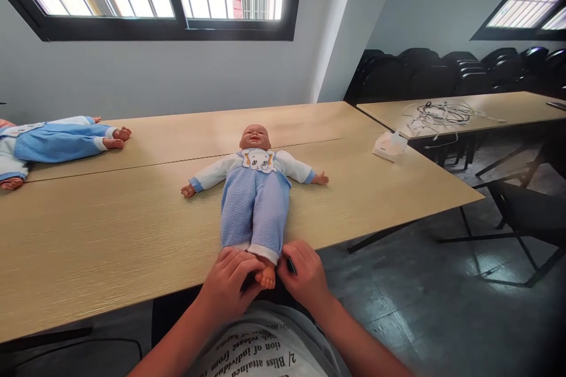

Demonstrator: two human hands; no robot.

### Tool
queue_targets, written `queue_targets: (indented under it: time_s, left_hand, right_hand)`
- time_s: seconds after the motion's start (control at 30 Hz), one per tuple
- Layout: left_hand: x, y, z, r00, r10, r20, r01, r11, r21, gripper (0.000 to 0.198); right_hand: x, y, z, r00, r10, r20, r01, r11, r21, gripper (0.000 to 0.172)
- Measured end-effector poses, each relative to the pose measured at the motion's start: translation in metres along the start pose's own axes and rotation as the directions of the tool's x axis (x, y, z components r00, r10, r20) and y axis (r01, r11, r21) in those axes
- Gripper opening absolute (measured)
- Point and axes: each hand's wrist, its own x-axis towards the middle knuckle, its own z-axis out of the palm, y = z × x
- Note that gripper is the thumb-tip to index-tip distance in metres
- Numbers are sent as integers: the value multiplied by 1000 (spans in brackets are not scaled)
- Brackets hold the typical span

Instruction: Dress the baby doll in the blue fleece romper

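A baby doll (255,200) lies on its back on the table, head away from me and arms spread. It wears a light blue and white fleece outfit with an elephant face on the chest. My left hand (232,277) is closed around the left-side trouser cuff and foot, which its fingers mostly hide. On the other side, my right hand (306,275) has its fingers curled in a pinch at the edge of the white trouser cuff (265,252). Between the hands one bare doll foot (266,277) sticks out past the table edge.
A second doll (66,140) in similar clothes lies at the left of the wooden table (132,235). Near the right end stands a tissue pack (390,146). Tangled cables (444,115) lie on another table, with stacked black chairs (442,73) behind and a black chair (526,206) at right.
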Motion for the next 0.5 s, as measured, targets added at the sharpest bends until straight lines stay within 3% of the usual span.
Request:
queue_targets:
  time_s: [0.1,0.2,0.3,0.37,0.43,0.47,0.5]
  left_hand:
    - [0,2,4,999,28,14,-29,1000,8,15]
    - [1,7,-1,997,23,78,-25,999,34,15]
    - [12,4,-19,977,55,207,-47,998,-44,26]
    - [30,-9,-32,974,60,218,-37,993,-109,34]
    - [54,-33,-38,993,-63,105,75,991,-113,30]
    - [67,-49,-37,983,-181,20,182,977,-111,28]
    - [79,-65,-34,944,-324,-57,315,940,-128,29]
  right_hand:
    - [-2,4,-9,998,31,48,-35,996,77,14]
    - [12,20,-19,979,204,25,-204,948,245,13]
    - [46,42,-18,888,457,57,-432,783,448,20]
    - [73,55,-6,815,564,136,-539,651,535,32]
    - [99,64,13,772,602,203,-591,561,580,44]
    - [109,67,23,771,598,219,-593,546,592,45]
    - [117,69,33,778,587,223,-583,542,606,45]
